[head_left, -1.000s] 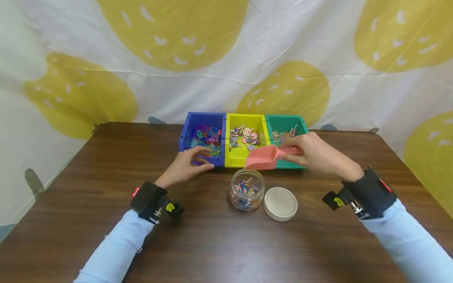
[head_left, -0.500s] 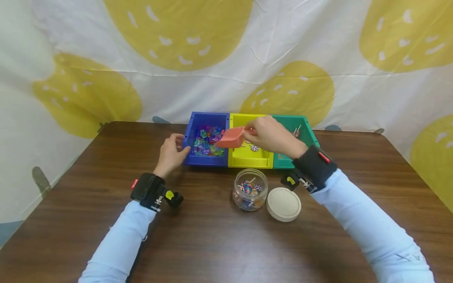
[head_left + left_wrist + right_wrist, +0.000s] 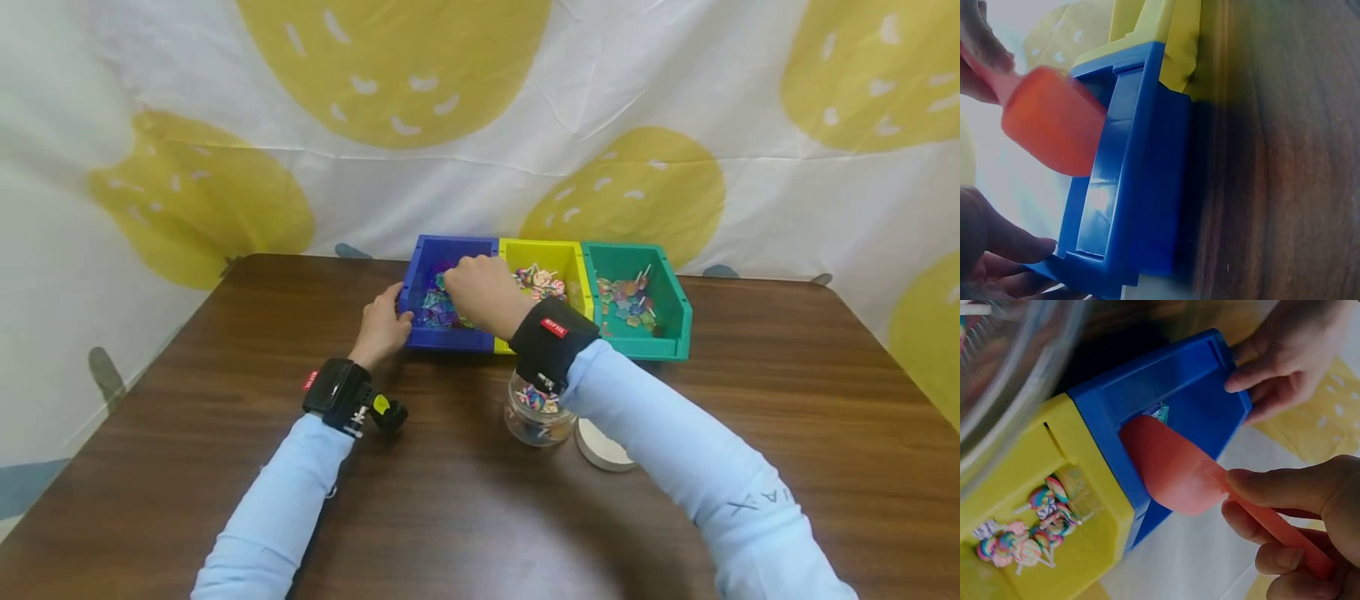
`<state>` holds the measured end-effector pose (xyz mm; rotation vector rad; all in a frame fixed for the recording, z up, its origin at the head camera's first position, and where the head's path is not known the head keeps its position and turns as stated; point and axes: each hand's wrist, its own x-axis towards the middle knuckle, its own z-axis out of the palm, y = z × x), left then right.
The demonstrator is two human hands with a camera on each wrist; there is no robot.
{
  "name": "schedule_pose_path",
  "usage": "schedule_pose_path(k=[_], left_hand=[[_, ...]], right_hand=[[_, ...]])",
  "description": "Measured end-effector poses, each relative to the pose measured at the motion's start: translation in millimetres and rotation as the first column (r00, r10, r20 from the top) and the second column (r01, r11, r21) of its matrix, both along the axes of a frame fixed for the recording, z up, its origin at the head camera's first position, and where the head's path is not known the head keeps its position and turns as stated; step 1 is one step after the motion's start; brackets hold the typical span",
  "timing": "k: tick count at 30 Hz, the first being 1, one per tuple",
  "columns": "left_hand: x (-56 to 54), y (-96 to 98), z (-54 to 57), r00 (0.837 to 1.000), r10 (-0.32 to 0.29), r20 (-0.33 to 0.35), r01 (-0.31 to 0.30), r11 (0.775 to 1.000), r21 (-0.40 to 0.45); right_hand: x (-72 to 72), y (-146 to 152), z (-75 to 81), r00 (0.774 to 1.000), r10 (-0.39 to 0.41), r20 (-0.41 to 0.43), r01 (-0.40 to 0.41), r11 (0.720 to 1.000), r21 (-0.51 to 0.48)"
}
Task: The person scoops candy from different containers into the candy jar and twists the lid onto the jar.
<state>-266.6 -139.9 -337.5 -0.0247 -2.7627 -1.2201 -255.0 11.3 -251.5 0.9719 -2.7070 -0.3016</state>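
Note:
My right hand [image 3: 483,292] grips the handle of a pink scoop [image 3: 1179,465], its blade dipped into the blue bin [image 3: 450,339]. In the head view that hand hides the scoop. Shiny bits, blue and purple, lie in the blue bin; one small piece [image 3: 1161,413] shows beside the blade. At the bin's left wall my left hand [image 3: 381,327] pinches the rim, thumb on the near side. Below the right wrist stands a glass jar [image 3: 536,429] holding small lollipop-shaped pieces, partly covered by the wristband.
A yellow bin [image 3: 582,279] with swirly lollipop pieces adjoins the blue one. Right of it, a green bin [image 3: 660,346] contains translucent coloured pieces. A white lid [image 3: 600,450] lies beside the jar, partly behind the right sleeve. A patterned cloth [image 3: 480,192] hangs behind the table.
My right hand has carried the scoop leftward from above the jar, across the yellow bin, into the blue bin. My left hand has moved from the blue bin's front to its left wall.

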Motion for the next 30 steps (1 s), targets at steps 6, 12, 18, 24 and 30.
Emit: schedule_pose_path(k=[6, 12, 18, 24, 30], left_hand=[[-1.0, 1.6, -0.4, 1.000, 0.000, 0.016, 0.000, 1.000, 0.008], [1.3, 3.8, -2.2, 0.999, -0.005, 0.043, 0.004, 1.000, 0.018], [3.1, 5.2, -2.3, 0.998, 0.007, 0.067, -0.009, 0.999, 0.034], [0.7, 5.5, -0.8, 0.998, 0.005, 0.066, -0.008, 0.999, 0.047], [-0.1, 5.5, 0.0, 0.998, 0.014, 0.063, -0.016, 0.999, 0.036]], right_hand=[[-2.9, -15.5, -4.6, 1.000, -0.028, 0.002, 0.028, 0.997, 0.071], [-13.8, -15.4, -5.5, 0.966, -0.169, 0.195, 0.177, 0.984, -0.024], [-21.4, -11.0, 0.1, 0.896, -0.238, 0.375, 0.300, 0.947, -0.117], [-20.3, -12.2, 3.8, 0.823, -0.287, 0.490, 0.393, 0.911, -0.127], [-27.9, -14.2, -7.7, 0.793, -0.302, 0.529, 0.443, 0.882, -0.160]])
